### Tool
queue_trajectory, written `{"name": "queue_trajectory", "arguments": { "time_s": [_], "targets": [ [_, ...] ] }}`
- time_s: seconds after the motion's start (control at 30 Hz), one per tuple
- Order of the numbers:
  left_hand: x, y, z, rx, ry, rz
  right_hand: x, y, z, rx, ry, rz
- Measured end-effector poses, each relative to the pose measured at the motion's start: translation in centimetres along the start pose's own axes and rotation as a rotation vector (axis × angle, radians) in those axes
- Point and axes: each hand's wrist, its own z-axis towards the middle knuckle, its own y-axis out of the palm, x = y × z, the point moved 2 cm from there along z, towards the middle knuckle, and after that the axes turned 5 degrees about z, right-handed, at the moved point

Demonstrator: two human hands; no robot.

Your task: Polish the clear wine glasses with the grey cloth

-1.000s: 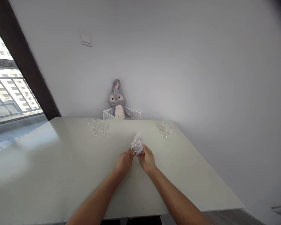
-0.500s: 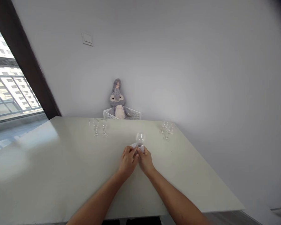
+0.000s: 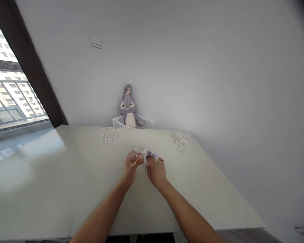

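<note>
Over the middle of the table, my left hand [image 3: 130, 167] is closed around the bowl of a clear stemmed glass [image 3: 135, 154]. The glass lies on its side, its rim to the left and its base end to the right. My right hand [image 3: 156, 171] holds a white cloth [image 3: 146, 158] with a grey patch against the foot end of the glass. The cloth hides the foot and most of the stem.
Two stemmed glasses [image 3: 113, 135] stand at the back left of the pale table [image 3: 66, 189]. More glasses [image 3: 183, 140] are grouped at the back right. Behind the table's far edge, a grey plush rabbit [image 3: 128, 108] sits in a white basket [image 3: 148, 124] against the wall.
The glass has tipped from upright to sideways, its bowl swinging left. My left hand has shifted from the cloth to the bowl, while my right hand now has the cloth around the foot end.
</note>
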Motion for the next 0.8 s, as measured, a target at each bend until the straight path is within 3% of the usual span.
{"name": "queue_trajectory", "arguments": {
  "time_s": [0.17,0.33,0.43,0.57,0.7,0.8],
  "targets": [
    [0.0,-1.4,0.9,0.161,0.093,0.020,0.5,0.2,-0.3,0.047,-0.083,-0.079],
    [1.3,-3.6,2.0,0.356,0.308,0.081,-0.2,1.0,-1.0,-0.146,-0.313,0.161],
    [1.7,-3.7,1.8,0.371,0.375,0.160,-0.1,0.5,-1.1,-0.082,-0.259,0.249],
    [0.6,-1.7,0.5,0.158,0.466,0.293,1.0,-0.2,-0.8,0.128,-0.030,0.188],
    [-1.5,0.9,-1.4,-0.186,0.554,0.419,1.7,0.5,-0.6,0.029,0.002,0.156],
    [-2.2,1.7,-2.1,-0.305,0.573,0.591,2.7,1.1,-0.3,-0.019,0.086,0.165]
  ]
}}
